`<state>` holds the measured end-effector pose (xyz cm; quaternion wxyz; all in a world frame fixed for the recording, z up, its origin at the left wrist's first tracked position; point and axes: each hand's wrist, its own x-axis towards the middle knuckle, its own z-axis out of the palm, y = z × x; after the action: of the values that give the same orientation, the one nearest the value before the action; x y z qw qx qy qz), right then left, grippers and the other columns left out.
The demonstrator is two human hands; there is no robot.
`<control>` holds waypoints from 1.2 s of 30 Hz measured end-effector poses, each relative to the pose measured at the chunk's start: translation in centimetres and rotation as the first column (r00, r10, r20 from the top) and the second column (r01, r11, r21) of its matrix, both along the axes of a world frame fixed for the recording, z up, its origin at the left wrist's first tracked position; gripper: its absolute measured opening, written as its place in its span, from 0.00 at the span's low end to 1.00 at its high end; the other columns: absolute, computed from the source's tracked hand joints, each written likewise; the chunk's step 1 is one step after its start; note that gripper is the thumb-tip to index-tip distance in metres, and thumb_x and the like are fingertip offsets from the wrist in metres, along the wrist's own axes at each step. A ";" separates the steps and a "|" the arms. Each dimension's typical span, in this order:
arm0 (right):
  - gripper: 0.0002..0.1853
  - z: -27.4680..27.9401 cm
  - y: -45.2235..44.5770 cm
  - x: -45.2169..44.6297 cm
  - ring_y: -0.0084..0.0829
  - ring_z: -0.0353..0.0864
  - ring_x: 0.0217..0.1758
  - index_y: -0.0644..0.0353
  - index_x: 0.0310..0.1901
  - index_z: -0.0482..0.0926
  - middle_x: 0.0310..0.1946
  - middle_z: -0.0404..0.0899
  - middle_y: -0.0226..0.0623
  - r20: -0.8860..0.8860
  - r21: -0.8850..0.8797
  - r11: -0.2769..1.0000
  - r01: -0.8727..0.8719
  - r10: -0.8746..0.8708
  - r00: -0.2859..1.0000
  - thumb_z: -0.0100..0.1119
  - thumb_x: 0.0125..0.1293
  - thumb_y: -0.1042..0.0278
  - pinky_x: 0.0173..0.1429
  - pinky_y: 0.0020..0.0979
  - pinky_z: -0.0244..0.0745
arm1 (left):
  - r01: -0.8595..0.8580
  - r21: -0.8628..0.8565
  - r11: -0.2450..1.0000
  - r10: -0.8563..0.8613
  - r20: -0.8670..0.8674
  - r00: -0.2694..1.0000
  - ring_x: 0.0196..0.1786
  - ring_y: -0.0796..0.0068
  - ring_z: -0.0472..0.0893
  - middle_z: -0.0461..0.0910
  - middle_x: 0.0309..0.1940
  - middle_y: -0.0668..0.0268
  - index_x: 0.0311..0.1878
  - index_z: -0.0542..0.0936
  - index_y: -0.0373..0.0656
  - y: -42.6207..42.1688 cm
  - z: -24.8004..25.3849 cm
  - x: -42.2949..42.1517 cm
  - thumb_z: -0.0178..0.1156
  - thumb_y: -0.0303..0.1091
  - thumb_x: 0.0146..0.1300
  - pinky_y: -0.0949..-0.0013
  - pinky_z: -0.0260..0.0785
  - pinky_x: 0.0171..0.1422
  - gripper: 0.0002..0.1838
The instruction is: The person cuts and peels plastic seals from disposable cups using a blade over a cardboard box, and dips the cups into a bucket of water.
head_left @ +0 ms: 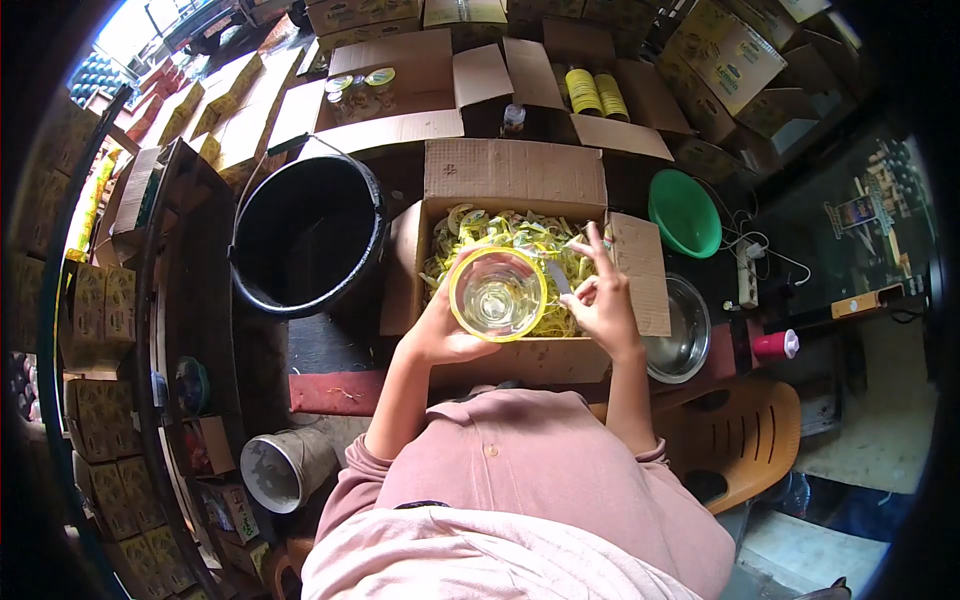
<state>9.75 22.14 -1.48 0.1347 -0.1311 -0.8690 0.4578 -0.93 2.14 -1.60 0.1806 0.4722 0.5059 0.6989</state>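
Observation:
My left hand (447, 325) is wrapped round the side of a clear round jar (497, 300) with a yellow rim. The jar is tilted so that I look into it, and I see nothing inside. Just to its right, my right hand (606, 300) pinches a small knife (557, 277) between thumb and fingers, other fingers raised. Its pale blade points up and left, close to the jar's rim. Below both hands is an open cardboard box (515, 172) heaped with thin yellow and whitish strips (500, 228).
A black bucket (250, 245) stands left of the box. On the right are a green basin (685, 212), a metal bowl (697, 340) and a power strip (747, 275). Behind, one open carton (400, 125) holds jars and another (625, 137) holds yellow lids.

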 end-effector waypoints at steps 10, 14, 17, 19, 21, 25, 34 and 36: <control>0.34 -3.1 2.3 2.7 0.22 0.79 0.26 0.67 0.55 0.68 0.57 0.65 0.44 0.094 0.064 0.991 0.121 -0.127 0.987 0.61 0.40 0.87 0.29 0.19 0.75 | -0.122 -0.060 0.991 0.115 -0.116 0.987 0.56 0.70 0.69 0.68 0.51 0.60 0.60 0.56 0.38 -0.6 0.9 0.0 0.71 0.29 0.35 0.67 0.59 0.62 0.47; 0.34 -3.7 2.1 3.6 0.23 0.79 0.26 0.68 0.55 0.66 0.59 0.63 0.43 0.063 0.029 0.987 0.161 -0.162 0.985 0.62 0.39 0.86 0.28 0.20 0.75 | -0.221 0.054 0.974 0.217 0.075 0.973 0.54 0.70 0.70 0.68 0.50 0.60 0.59 0.58 0.41 -1.0 -0.6 -1.3 0.70 0.27 0.36 0.67 0.62 0.59 0.44; 0.39 -4.6 1.9 3.7 0.24 0.79 0.26 0.67 0.58 0.61 0.59 0.61 0.44 -0.003 0.004 0.984 0.180 -0.180 0.984 0.63 0.38 0.85 0.28 0.21 0.75 | -0.330 0.211 0.920 0.231 0.389 0.892 0.56 0.67 0.68 0.67 0.52 0.58 0.59 0.59 0.44 -2.6 -1.0 -3.9 0.62 0.27 0.46 0.62 0.63 0.59 0.35; 0.39 -5.1 2.1 3.9 0.23 0.78 0.26 0.68 0.58 0.61 0.59 0.61 0.43 -0.020 -0.023 0.985 0.169 -0.169 0.985 0.64 0.39 0.85 0.28 0.20 0.75 | -0.378 0.346 0.859 0.092 0.622 0.778 0.60 0.64 0.65 0.65 0.56 0.58 0.61 0.60 0.44 -4.3 -1.3 -6.1 0.54 0.30 0.51 0.57 0.59 0.62 0.31; 0.40 -5.2 2.2 4.0 0.24 0.78 0.26 0.68 0.59 0.60 0.58 0.62 0.44 -0.005 -0.020 0.984 0.176 -0.176 0.984 0.64 0.39 0.85 0.28 0.21 0.75 | -0.480 0.400 0.781 -0.023 0.786 0.617 0.60 0.63 0.65 0.65 0.56 0.58 0.57 0.64 0.39 -6.0 -2.1 -8.4 0.53 0.31 0.53 0.55 0.57 0.63 0.26; 0.48 -6.6 3.4 4.8 0.23 0.78 0.28 0.63 0.65 0.51 0.58 0.62 0.47 0.001 -0.103 0.979 0.176 -0.177 0.984 0.65 0.39 0.86 0.28 0.20 0.75 | -0.639 0.514 0.573 -0.425 0.853 0.305 0.57 0.58 0.68 0.70 0.52 0.53 0.52 0.67 0.36 -9.0 -5.3 -12.6 0.50 0.35 0.57 0.49 0.59 0.61 0.20; 0.53 -7.8 3.8 7.8 0.21 0.76 0.26 0.54 0.68 0.43 0.60 0.61 0.47 0.056 -0.351 0.909 0.223 -0.217 0.975 0.64 0.42 0.87 0.29 0.20 0.74 | -0.652 0.529 0.543 -0.493 0.829 0.263 0.48 0.55 0.74 0.76 0.42 0.53 0.40 0.73 0.38 -10.0 -8.6 -13.6 0.46 0.35 0.59 0.50 0.64 0.56 0.12; 0.51 -8.1 3.7 8.5 0.20 0.76 0.27 0.55 0.67 0.45 0.61 0.60 0.46 -0.034 -0.270 0.917 0.295 -0.315 0.949 0.63 0.43 0.87 0.31 0.20 0.74 | -0.593 0.547 0.590 -0.459 0.832 0.311 0.48 0.54 0.74 0.76 0.42 0.51 0.41 0.73 0.36 -10.4 -9.1 -13.8 0.47 0.36 0.59 0.50 0.65 0.56 0.14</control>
<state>18.26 25.80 -9.57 0.2190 -0.2638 -0.7640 0.5466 -14.77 -8.24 -10.72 0.1700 -0.0348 -0.0557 0.9833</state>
